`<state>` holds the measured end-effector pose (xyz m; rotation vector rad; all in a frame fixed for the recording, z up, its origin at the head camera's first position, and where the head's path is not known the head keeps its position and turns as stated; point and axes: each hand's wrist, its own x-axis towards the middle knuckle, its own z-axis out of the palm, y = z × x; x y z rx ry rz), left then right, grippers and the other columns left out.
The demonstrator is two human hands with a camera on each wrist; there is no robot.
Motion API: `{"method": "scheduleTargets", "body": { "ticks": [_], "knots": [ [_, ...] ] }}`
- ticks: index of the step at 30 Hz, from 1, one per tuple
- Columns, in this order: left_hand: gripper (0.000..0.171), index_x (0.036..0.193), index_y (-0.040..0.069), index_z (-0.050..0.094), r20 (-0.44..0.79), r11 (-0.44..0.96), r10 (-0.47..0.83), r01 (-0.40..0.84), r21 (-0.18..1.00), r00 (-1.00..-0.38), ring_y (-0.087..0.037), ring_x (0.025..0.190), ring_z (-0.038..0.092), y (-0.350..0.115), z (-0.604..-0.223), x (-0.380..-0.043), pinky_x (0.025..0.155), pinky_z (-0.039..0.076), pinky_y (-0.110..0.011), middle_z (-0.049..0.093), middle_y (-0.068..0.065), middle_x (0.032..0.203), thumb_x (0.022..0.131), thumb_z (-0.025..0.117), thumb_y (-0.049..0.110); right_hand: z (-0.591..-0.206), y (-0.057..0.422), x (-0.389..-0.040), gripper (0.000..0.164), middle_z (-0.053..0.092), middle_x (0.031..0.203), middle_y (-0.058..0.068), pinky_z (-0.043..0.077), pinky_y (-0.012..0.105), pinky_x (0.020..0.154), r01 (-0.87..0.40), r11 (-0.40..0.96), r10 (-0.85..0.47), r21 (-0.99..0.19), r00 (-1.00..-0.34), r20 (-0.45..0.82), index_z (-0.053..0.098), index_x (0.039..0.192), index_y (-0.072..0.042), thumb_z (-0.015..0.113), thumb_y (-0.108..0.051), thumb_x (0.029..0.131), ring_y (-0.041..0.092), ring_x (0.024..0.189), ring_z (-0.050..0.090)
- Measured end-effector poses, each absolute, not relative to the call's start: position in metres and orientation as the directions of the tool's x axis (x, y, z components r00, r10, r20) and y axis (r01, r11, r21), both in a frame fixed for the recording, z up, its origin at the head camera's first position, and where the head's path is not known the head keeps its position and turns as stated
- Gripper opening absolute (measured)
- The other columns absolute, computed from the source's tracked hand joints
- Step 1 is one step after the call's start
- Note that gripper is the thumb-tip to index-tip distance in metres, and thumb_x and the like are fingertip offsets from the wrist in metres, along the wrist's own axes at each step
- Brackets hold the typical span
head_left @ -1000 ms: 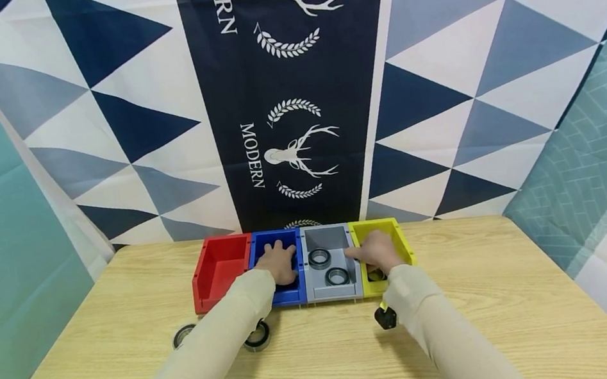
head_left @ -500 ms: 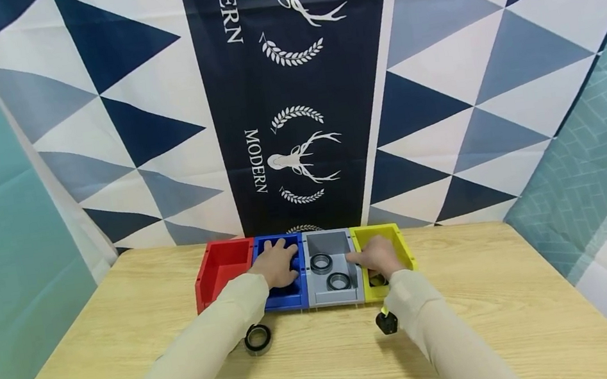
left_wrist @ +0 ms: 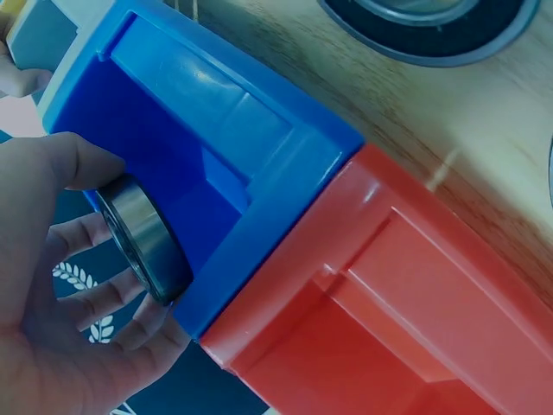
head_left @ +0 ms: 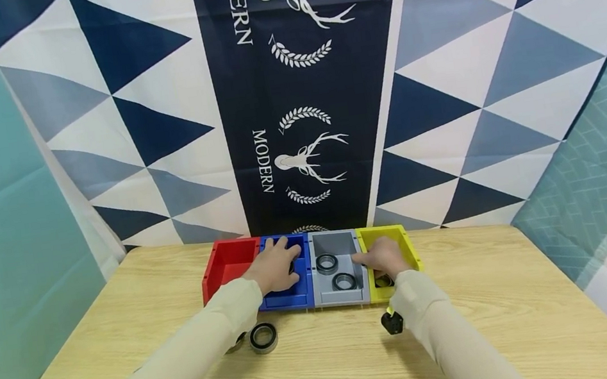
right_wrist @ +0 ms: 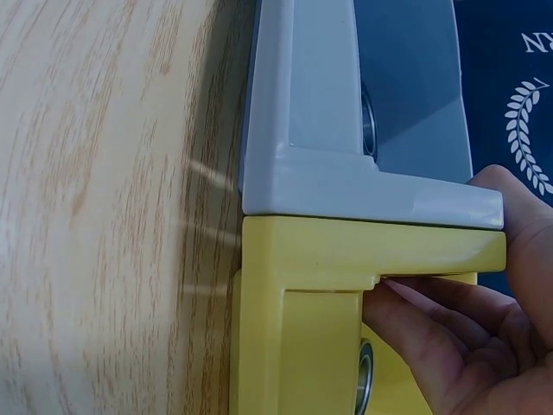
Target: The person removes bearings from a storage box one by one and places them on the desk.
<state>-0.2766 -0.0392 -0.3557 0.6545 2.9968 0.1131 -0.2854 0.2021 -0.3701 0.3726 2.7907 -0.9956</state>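
My left hand (head_left: 273, 266) is over the blue bin (head_left: 290, 301), fingers spread toward the back. In the left wrist view it holds a ball bearing (left_wrist: 149, 242) on edge between thumb and fingers, at the bin's open top. My right hand (head_left: 387, 256) is at the yellow bin (head_left: 412, 245). The right wrist view shows its fingers (right_wrist: 415, 333) inside that bin and its thumb across on the grey bin's side, pinching the adjoining walls. One bearing (right_wrist: 365, 376) lies in the yellow bin. Two more bearings (head_left: 327, 264) lie flat in the grey bin (head_left: 342, 297).
A red bin (head_left: 224, 259) stands at the left end of the row. In front of the bins, a bearing (head_left: 263, 337) lies on the wooden table (head_left: 328, 367), with another partly behind my left forearm. A patterned cloth (head_left: 289, 88) hangs behind the table.
My left hand has shifted slightly left relative to the blue bin, and the bearing now shows beside its fingers. My right hand keeps its place. The head view has shifted a little.
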Motion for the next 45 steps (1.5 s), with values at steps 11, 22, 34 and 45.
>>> {"method": "scheduleTargets", "body": {
  "ticks": [11, 22, 34, 45],
  "knots": [
    [0.043, 0.128, 0.021, 0.055, -0.044, 0.894, 0.441, 0.435, 0.105, -0.896, -0.035, 0.127, 0.042, -0.043, -0.348, -0.274, 0.094, 0.053, -0.05, 0.048, -0.013, 0.138, 0.088, 0.065, 0.033, -0.369, 0.203, -0.284, 0.047, 0.031, 0.046, -0.005, 0.05, 0.019, 0.052, 0.277, 0.741, 0.168, -0.611, -0.958, -0.231, 0.042, 0.053, -0.013, 0.074, -0.033, 0.081, 0.012, 0.044, 0.049],
    [0.024, 0.107, 0.023, 0.059, -0.067, 0.874, 0.477, 0.466, 0.139, -0.876, -0.027, 0.114, 0.045, -0.045, -0.336, -0.264, 0.086, 0.055, -0.04, 0.053, -0.008, 0.122, 0.086, 0.068, 0.031, -0.368, 0.203, -0.284, 0.052, 0.029, 0.045, -0.005, 0.051, 0.021, 0.053, 0.284, 0.736, 0.172, -0.614, -0.956, -0.236, 0.036, 0.051, -0.015, 0.074, -0.032, 0.082, 0.011, 0.04, 0.042],
    [0.023, 0.104, 0.021, 0.061, -0.122, 0.852, 0.519, 0.5, 0.155, -0.846, -0.023, 0.103, 0.045, -0.047, -0.322, -0.243, 0.078, 0.055, -0.034, 0.055, -0.006, 0.112, 0.085, 0.071, 0.028, -0.369, 0.202, -0.283, 0.052, 0.029, 0.045, -0.005, 0.05, 0.02, 0.051, 0.287, 0.738, 0.18, -0.611, -0.956, -0.231, 0.036, 0.052, -0.015, 0.073, -0.033, 0.082, 0.011, 0.042, 0.044],
    [0.018, 0.095, 0.02, 0.061, -0.215, 0.839, 0.544, 0.518, 0.167, -0.811, -0.024, 0.102, 0.048, -0.047, -0.317, -0.222, 0.077, 0.052, -0.035, 0.057, -0.006, 0.11, 0.083, 0.072, 0.027, -0.37, 0.203, -0.282, 0.052, 0.028, 0.045, -0.006, 0.051, 0.02, 0.051, 0.261, 0.746, 0.166, -0.613, -0.964, -0.208, 0.035, 0.05, -0.015, 0.073, -0.032, 0.081, 0.011, 0.041, 0.044]
  ]
}}
